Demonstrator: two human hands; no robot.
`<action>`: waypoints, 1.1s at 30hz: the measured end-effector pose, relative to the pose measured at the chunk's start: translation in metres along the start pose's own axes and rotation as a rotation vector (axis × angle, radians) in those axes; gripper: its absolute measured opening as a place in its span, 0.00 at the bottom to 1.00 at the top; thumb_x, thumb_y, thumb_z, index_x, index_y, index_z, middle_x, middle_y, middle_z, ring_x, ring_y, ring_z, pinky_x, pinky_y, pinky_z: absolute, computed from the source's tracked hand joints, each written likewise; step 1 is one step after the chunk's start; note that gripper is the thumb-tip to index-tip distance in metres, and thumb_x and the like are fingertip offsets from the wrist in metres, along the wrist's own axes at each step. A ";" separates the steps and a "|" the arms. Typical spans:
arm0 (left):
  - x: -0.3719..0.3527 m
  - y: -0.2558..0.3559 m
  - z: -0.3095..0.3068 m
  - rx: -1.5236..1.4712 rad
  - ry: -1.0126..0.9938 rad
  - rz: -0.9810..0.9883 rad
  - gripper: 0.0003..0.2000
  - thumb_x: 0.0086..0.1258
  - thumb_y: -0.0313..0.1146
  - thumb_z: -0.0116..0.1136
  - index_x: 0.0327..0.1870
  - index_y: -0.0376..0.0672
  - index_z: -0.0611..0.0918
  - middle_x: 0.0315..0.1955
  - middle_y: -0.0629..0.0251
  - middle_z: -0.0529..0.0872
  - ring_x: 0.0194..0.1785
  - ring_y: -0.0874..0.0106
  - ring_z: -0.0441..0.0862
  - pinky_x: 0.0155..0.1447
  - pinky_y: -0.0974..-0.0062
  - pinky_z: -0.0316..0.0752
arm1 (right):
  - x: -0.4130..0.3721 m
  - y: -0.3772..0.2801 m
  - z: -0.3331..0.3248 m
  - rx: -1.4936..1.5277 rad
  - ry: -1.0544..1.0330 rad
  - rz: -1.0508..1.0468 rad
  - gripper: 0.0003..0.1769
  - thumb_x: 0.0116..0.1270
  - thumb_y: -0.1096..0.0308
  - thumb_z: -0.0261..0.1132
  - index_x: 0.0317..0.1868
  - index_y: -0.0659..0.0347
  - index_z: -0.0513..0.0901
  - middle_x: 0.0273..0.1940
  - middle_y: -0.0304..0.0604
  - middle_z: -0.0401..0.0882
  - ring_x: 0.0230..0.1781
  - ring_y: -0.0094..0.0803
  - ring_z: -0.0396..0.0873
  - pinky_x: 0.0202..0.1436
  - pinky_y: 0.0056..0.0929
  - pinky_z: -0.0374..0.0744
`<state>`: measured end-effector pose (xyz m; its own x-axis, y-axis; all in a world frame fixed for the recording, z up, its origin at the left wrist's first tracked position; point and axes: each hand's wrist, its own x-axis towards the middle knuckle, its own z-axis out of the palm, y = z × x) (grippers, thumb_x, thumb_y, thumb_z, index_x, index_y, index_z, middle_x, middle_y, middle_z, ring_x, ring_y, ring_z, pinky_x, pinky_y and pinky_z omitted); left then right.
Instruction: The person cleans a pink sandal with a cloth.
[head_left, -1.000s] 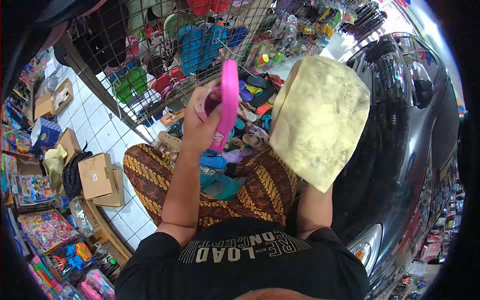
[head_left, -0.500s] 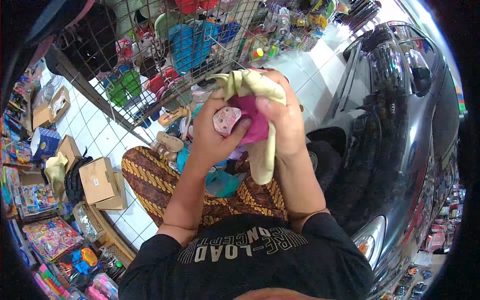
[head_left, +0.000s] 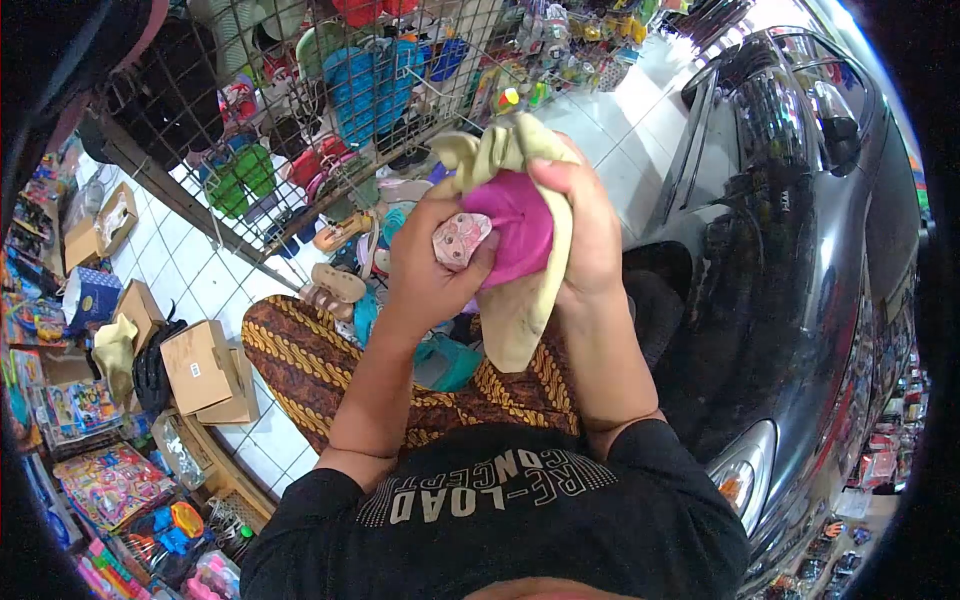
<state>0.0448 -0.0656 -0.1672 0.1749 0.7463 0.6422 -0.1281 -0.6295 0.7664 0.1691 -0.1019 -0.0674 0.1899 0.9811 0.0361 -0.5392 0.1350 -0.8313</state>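
Observation:
My left hand (head_left: 425,255) is closed around a bright pink item (head_left: 522,222), its thumb pressed on the front. At that thumb shows a pale pink patterned piece (head_left: 462,241) with dark dots, like a small animal face; I cannot make out the item's exact kind. A pale yellow cloth (head_left: 515,330) wraps behind and over the pink item, its lower end hanging down. My right hand (head_left: 590,225) grips the cloth at the right side, thumb over its upper fold. The fingers behind the cloth are hidden. Both hands are above my patterned trousers (head_left: 310,350).
Sandals hang on a wire rack (head_left: 300,150) ahead. Loose footwear (head_left: 340,283) and a teal plastic bag (head_left: 445,362) lie by my legs. A black car (head_left: 760,290) stands close on the right. Cardboard boxes (head_left: 197,365), another yellowish cloth (head_left: 115,352) and packaged toys (head_left: 110,480) are at left.
The right hand has shifted slightly right, spreading the cloth, so more of the pink item shows. The pale pink patterned piece has turned slightly and moved a little right.

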 end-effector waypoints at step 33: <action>0.012 0.016 -0.023 -0.139 -0.135 -0.200 0.20 0.72 0.30 0.62 0.63 0.37 0.78 0.53 0.59 0.79 0.58 0.67 0.76 0.66 0.72 0.67 | -0.011 0.003 -0.048 -0.538 0.019 -0.430 0.29 0.75 0.62 0.54 0.71 0.69 0.65 0.64 0.49 0.72 0.64 0.35 0.72 0.69 0.36 0.69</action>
<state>0.0227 -0.0614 -0.1470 0.3374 0.8115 0.4770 -0.2086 -0.4297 0.8786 0.2051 -0.1194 -0.0966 0.3129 0.8527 0.4183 0.0681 0.4192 -0.9054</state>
